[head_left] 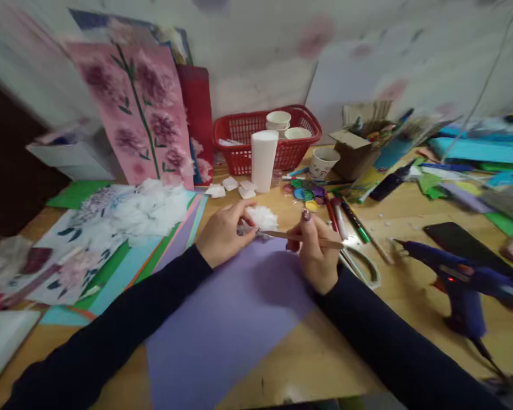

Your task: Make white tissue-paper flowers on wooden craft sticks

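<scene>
My right hand (314,247) grips a flat wooden craft stick (282,234) like a pen, its far end reaching my left fingertips. My left hand (231,230) is curled, thumb and fingers pinching at the near edge of a white ruffled tissue tuft (263,217). The exact spot of the pinch is partly hidden by the fingers. Under both hands lies a purple sheet of paper (235,324). Small folded white paper squares (231,183) rest just beyond my left hand, beside an upright white roll (264,162).
A red basket (233,128) with paper cups stands at the back. Paint pots (305,192), markers (354,219) and a tape roll (365,265) lie right of my hand, then a glue gun (457,279) with a lit red light and a phone (465,242). White tissue (154,208) is heaped left.
</scene>
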Available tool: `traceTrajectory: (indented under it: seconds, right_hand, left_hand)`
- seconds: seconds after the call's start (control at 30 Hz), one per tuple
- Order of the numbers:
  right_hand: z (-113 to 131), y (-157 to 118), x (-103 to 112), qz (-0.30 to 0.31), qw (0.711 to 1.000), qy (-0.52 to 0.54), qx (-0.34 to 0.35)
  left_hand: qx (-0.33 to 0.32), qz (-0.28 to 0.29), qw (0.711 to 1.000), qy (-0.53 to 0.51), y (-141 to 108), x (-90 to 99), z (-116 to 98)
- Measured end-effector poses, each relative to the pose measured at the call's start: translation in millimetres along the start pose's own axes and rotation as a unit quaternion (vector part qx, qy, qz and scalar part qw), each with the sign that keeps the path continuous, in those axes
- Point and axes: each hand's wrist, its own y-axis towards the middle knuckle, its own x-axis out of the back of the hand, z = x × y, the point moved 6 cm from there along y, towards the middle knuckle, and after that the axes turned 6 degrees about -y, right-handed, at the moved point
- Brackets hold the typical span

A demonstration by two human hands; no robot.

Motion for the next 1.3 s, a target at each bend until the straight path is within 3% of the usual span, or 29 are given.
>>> traceTrajectory:
  seconds: [0.13,0.27,0.4,0.53,0.63,0.7,0.87,0.97,1.07,1.2,1.3]
  right_hand:
    - [-3.7,4.4,11.0,-0.051,0.995,0.081,-0.030]
    - [-8.4,7.3,16.2,-0.087,0.983,0.138,-0.084]
    - [-9.3,7.9,17.7,-0.092,0.979,0.149,-0.106]
    - [-9.9,7.3,16.4,-0.075,0.983,0.134,-0.100]
    - [-10.3,6.3,14.7,-0.060,0.985,0.126,-0.098]
    - [-9.9,5.8,14.5,-0.057,0.986,0.119,-0.099]
    - [-9.3,5.6,13.8,-0.055,0.985,0.128,-0.107]
    - [-9.4,5.7,12.8,-0.049,0.985,0.127,-0.104]
    - [-9.5,5.1,12.8,-0.045,0.986,0.126,-0.100]
    - [-9.4,4.1,13.9,-0.046,0.984,0.141,-0.102]
    - [-9.1,4.2,12.7,-0.038,0.980,0.166,-0.099]
  left_hand:
    - [0.023,-0.101,0.994,0.024,12.5,41.6,-2.1]
    - [0.077,-0.215,0.972,0.050,15.9,106.8,10.1]
    - [0.186,-0.211,0.955,0.096,9.5,162.3,31.5]
    - [0.271,-0.161,0.938,0.145,-1.3,191.3,61.7]
    - [0.287,-0.078,0.947,0.124,-4.7,186.2,95.1]
    - [0.252,0.026,0.963,0.094,-2.7,166.9,114.2]
    - [0.201,0.114,0.967,0.107,2.5,129.4,137.9]
    - [0.190,0.121,0.964,0.139,4.3,123.1,137.8]
    - [0.202,0.106,0.965,0.126,3.8,130.3,134.1]
    - [0.238,0.065,0.969,-0.023,4.2,139.6,119.8]
    - [0.243,0.058,0.957,-0.147,7.6,132.5,98.9]
